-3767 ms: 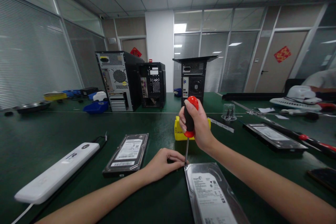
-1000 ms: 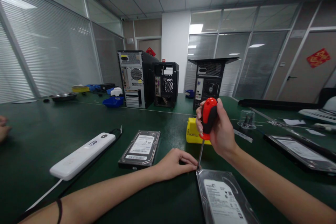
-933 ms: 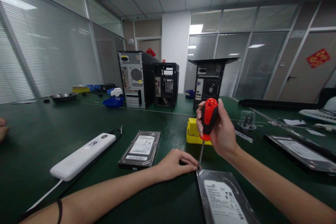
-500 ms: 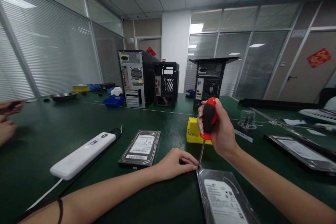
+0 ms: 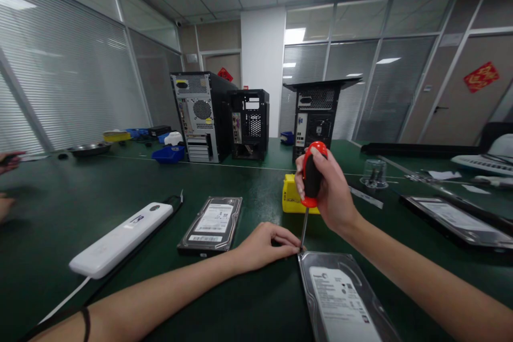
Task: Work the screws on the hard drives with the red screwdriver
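My right hand is wrapped round the red-and-black handle of a screwdriver. Its shaft points down, slightly tilted, to the near-left corner region of a hard drive with a white label, at the far edge of that drive. My left hand rests on the table, thumb and fingers pinched together beside the screwdriver's tip. Whatever lies between those fingertips is too small and hidden to name. A second hard drive lies flat to the left of my left hand. Behind the screwdriver stands a yellow bin.
A white power strip lies at left, its cable trailing. Computer cases stand at the back, near a blue tray. To the right are a clear cup and another drive. Another person's hand shows at far left.
The view has shifted slightly. My right hand and the screwdriver handle have turned a little, the tip staying at the drive's corner. My left hand keeps its pinch; the other person's hands moved left.
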